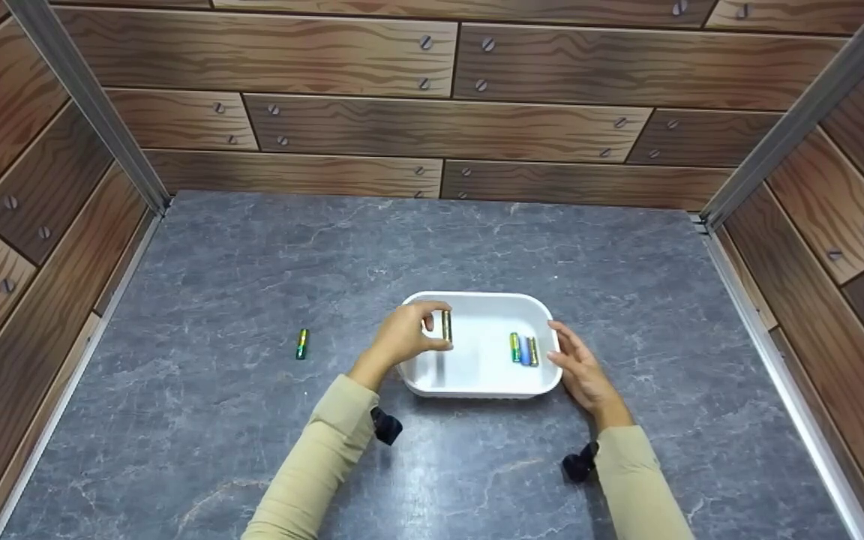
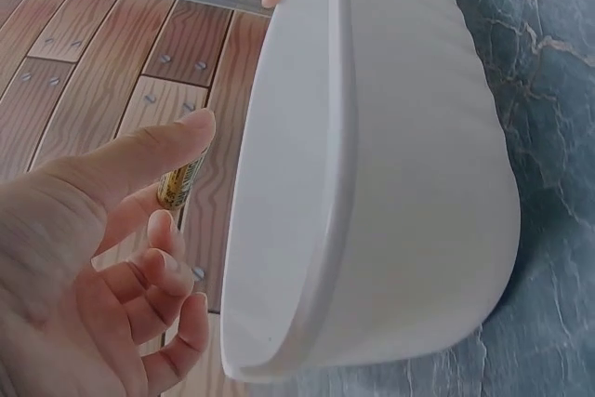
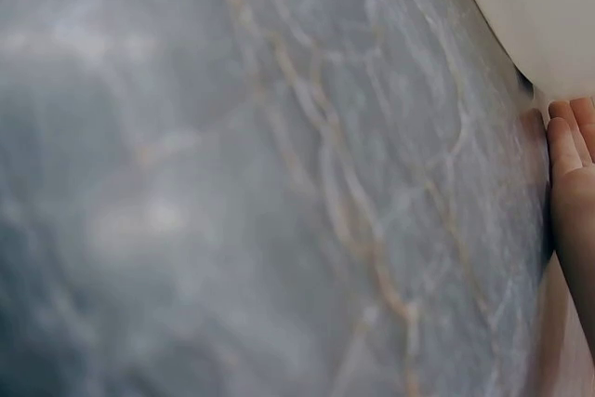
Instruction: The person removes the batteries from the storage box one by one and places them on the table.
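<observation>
My left hand (image 1: 404, 334) pinches a gold-and-dark battery (image 1: 446, 327) between thumb and fingertips, above the left part of a white basin (image 1: 469, 382). The left wrist view shows the gold end of this battery (image 2: 175, 191) under the thumb, beside the basin's tall wall (image 2: 418, 165). At the basin's right end, my right hand (image 1: 582, 373) holds the rim, its thumb and forefinger over the edge. Inside lie a green battery (image 1: 515, 347), a blue battery (image 1: 525, 350) and a gold-and-dark battery (image 1: 533, 351), side by side near that hand.
A green-and-yellow battery (image 1: 302, 344) lies on the grey marbled tabletop (image 1: 237, 420), left of the basin. Wood-patterned panels (image 1: 349, 120) stand along the back and both sides, with metal posts (image 1: 94, 112) at the corners.
</observation>
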The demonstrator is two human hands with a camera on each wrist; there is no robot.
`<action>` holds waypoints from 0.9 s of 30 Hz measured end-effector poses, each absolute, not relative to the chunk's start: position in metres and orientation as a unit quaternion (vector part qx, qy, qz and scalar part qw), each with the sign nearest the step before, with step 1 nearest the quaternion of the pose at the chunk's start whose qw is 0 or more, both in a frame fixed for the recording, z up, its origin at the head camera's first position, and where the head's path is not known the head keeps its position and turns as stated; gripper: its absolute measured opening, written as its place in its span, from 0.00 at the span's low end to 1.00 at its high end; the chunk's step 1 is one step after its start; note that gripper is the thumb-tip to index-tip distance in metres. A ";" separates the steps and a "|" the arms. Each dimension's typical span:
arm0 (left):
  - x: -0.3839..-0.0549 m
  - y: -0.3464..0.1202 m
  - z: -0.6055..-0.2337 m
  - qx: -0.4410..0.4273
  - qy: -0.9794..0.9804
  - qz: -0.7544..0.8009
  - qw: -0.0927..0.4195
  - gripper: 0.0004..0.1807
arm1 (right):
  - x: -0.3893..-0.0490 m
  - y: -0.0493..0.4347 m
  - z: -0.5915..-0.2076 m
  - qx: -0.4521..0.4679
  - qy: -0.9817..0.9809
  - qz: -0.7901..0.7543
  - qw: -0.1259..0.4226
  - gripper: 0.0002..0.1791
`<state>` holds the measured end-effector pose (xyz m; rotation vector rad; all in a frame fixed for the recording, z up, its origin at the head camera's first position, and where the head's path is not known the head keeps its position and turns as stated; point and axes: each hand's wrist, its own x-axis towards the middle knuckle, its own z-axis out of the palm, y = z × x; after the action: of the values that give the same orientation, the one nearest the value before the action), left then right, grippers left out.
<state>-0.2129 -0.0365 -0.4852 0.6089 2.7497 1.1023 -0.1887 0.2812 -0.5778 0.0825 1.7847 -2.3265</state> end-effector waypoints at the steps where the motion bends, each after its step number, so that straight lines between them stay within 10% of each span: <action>1: -0.213 -0.038 -0.485 0.199 0.907 0.367 0.059 0.31 | -0.189 0.281 -0.578 0.029 0.605 -0.789 0.104 0.29; 27: -0.206 -0.083 -0.500 0.145 0.903 0.402 0.047 0.30 | -0.187 0.283 -0.577 0.017 0.611 -0.784 0.110 0.29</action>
<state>-0.2059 -0.0832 -0.4997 0.4429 2.7550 1.2258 -0.1874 0.2826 -0.5769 0.0513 1.7938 -2.3037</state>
